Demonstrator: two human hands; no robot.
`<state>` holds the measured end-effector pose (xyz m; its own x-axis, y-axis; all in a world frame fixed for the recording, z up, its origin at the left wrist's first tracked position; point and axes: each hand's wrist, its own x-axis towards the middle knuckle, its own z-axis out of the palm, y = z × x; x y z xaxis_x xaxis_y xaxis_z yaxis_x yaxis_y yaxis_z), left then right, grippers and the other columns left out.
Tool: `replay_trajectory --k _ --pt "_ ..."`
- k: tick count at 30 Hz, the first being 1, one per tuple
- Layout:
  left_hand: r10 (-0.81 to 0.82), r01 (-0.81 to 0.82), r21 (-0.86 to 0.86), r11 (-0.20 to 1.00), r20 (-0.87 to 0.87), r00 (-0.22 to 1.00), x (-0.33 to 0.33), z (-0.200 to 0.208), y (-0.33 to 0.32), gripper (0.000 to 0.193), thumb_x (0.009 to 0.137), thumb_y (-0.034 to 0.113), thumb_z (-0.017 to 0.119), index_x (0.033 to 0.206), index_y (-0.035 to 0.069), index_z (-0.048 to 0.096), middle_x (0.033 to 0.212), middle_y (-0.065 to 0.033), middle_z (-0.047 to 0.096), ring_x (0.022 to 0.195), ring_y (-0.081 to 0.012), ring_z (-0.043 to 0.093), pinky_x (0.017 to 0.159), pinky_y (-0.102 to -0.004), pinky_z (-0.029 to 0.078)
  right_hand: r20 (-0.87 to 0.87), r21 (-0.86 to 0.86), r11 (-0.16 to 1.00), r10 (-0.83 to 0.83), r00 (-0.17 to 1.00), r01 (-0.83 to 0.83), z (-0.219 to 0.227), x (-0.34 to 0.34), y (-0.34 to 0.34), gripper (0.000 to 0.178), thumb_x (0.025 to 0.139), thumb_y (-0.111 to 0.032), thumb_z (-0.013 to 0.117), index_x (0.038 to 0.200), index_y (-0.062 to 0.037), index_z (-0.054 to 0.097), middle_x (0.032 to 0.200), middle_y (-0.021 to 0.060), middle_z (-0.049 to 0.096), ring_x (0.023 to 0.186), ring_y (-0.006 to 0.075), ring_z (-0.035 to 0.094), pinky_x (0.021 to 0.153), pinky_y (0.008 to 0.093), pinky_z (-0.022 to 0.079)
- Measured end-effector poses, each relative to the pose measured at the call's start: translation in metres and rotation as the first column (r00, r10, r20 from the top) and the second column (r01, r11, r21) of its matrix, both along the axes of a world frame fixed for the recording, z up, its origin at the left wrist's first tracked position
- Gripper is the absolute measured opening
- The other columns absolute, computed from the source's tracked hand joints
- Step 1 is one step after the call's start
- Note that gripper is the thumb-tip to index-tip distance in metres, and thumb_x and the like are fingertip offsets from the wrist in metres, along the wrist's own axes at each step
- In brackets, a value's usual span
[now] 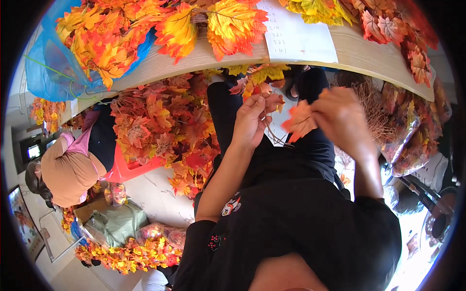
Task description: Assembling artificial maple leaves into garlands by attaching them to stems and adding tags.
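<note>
Above my lap, my left hand (251, 119) pinches the thin brown stem (273, 134) of an artificial leaf vine. Small red and orange leaves (274, 103) show at its fingertips, and the stem's loose end hangs below the hand. To the right, my right hand (342, 119) is blurred by motion, its fingers closed on an orange artificial maple leaf (300, 121). That leaf points toward the left hand; whether it touches the stem I cannot tell. Yellow leaves (269, 73) hang at the table's edge just beyond my left hand.
A wooden table (369, 51) bears leaf bunches (235, 26), a handwritten paper (301, 43) and a blue plastic bag (53, 68). Leaf garlands (160, 126) heap over a red stool (128, 162) on my left. Bagged leaves (407, 126) stand right. Another person (70, 169) sits far left.
</note>
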<state>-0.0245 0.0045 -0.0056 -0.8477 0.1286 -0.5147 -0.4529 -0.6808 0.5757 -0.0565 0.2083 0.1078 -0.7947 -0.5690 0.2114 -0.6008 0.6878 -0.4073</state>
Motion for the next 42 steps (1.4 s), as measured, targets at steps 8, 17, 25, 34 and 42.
replay_trajectory --k 8,17,25,34,42 --pt "0.05 -0.047 0.068 0.997 -0.037 0.998 0.002 -0.002 0.013 0.019 0.09 0.013 0.052 0.103 0.001 0.058 0.103 -0.0082 0.062 0.071 -0.0105 0.057 0.055 -0.0205 0.045 0.258 -0.311 0.935 -0.091 0.962 0.172 -0.081 0.005 -0.038 0.004 0.07 -0.01 0.066 0.073 -0.007 0.066 0.064 0.0051 0.059 0.066 0.0216 0.054 0.067 0.0334 0.041" --pt "-0.015 0.015 0.011 1.0 -0.049 0.999 0.002 0.007 0.011 0.02 0.09 0.015 0.054 0.099 -0.002 0.059 0.086 -0.0078 0.061 0.061 -0.0114 0.056 0.054 -0.0221 0.047 0.347 -0.364 0.909 -0.069 0.935 0.202 -0.082 0.004 -0.043 0.005 0.073 -0.009 0.065 0.073 -0.0042 0.066 0.063 0.0069 0.059 0.06 0.0189 0.055 0.061 0.0308 0.041" --pt "-0.056 0.055 -0.041 0.998 -0.026 0.998 0.01 0.009 0.007 0.017 0.088 0.01 0.056 0.099 -0.003 0.059 0.079 -0.0062 0.061 0.058 -0.0114 0.057 0.052 -0.0225 0.047 0.814 -0.373 0.8 0.04 0.579 0.469 -0.073 0.003 -0.044 0.015 0.079 -0.011 0.062 0.079 0.0035 0.065 0.05 0.0039 0.052 0.039 0.0064 0.047 0.038 0.0228 0.036" --pt "-0.078 -0.027 -0.433 0.901 -0.223 0.972 0.015 -0.002 0.021 0.014 0.089 0.009 0.055 0.096 -0.003 0.056 0.076 -0.0039 0.058 0.062 -0.0083 0.054 0.056 -0.0206 0.045 0.559 -0.285 0.882 -0.165 0.812 0.375 -0.065 -0.009 -0.049 0.011 0.071 -0.014 0.065 0.069 -0.004 0.065 0.065 0.0116 0.061 0.062 0.0227 0.06 0.059 0.0335 0.046" --pt "-0.029 -0.007 -0.248 0.969 -0.145 0.989 0.013 -0.027 0.001 0.008 0.09 0.009 0.051 0.095 0.004 0.052 0.087 -0.0034 0.057 0.076 -0.0102 0.056 0.066 -0.0252 0.047 0.027 -0.058 0.988 0.145 0.989 -0.143 0.03 -0.047 -0.099 0.011 0.077 -0.013 0.061 0.076 -0.0027 0.061 0.071 0.0144 0.059 0.071 0.0319 0.058 0.063 0.0412 0.046"
